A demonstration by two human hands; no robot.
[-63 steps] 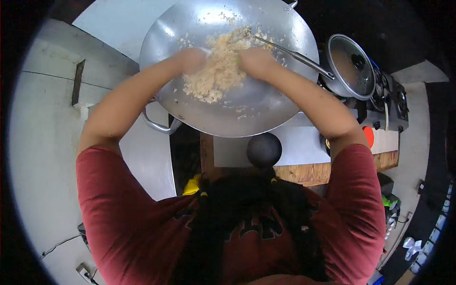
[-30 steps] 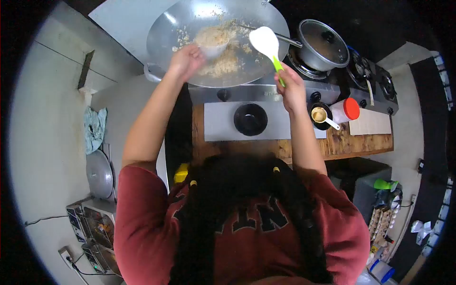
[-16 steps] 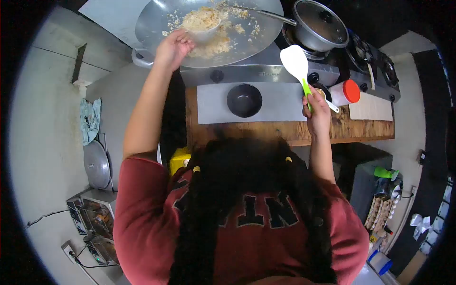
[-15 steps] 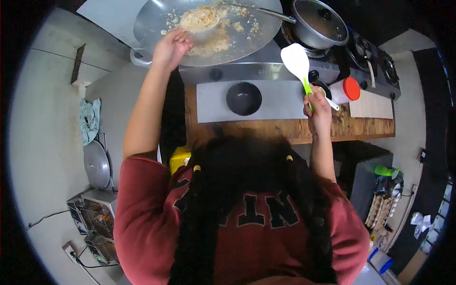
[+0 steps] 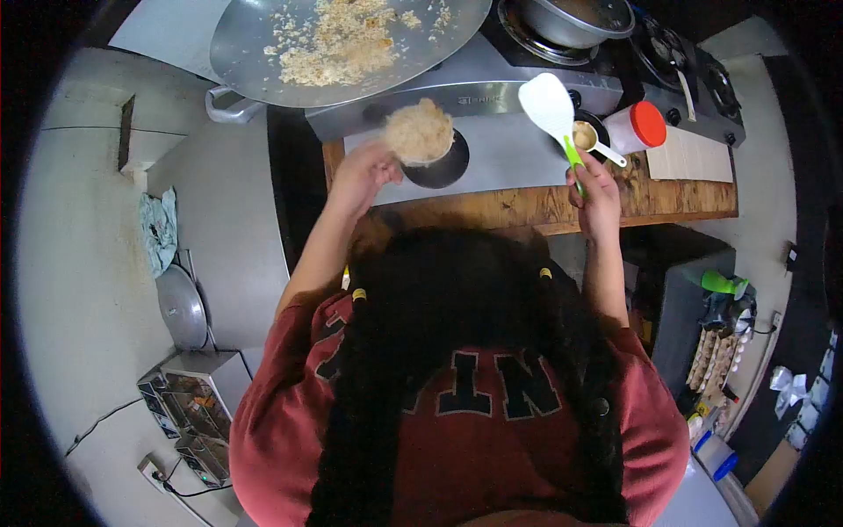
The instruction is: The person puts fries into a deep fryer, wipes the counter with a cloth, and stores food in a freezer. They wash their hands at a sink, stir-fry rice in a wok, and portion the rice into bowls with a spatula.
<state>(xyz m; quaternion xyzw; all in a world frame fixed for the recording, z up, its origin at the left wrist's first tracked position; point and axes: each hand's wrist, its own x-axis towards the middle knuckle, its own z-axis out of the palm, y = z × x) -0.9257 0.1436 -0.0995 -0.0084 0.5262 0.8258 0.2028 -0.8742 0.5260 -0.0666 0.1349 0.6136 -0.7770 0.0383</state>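
My left hand (image 5: 364,174) is closed on the edge of a small white bowl (image 5: 425,162) heaped with fried rice (image 5: 420,128). The bowl hangs over a dark round bowl (image 5: 446,169) on the grey counter mat, hiding part of it. My right hand (image 5: 597,186) grips a rice paddle (image 5: 548,105) with a white blade and green handle, blade pointing up and away. Just beyond that hand lies a small white spoon or scoop (image 5: 608,154), resting across a dark container with pale contents. At the upper left, a large wok (image 5: 241,53) contains loose fried rice.
A metal pot (image 5: 571,33) stands on the stove behind the paddle. To the right of my right hand is a jar with a red lid (image 5: 648,125), beside a piece of cardboard (image 5: 689,164). The wooden counter edge (image 5: 518,208) runs nearest my body.
My left hand has brought the filled white bowl from the wok toward me and right, over the dark bowl. My right hand still holds the paddle. The view has shifted slightly.
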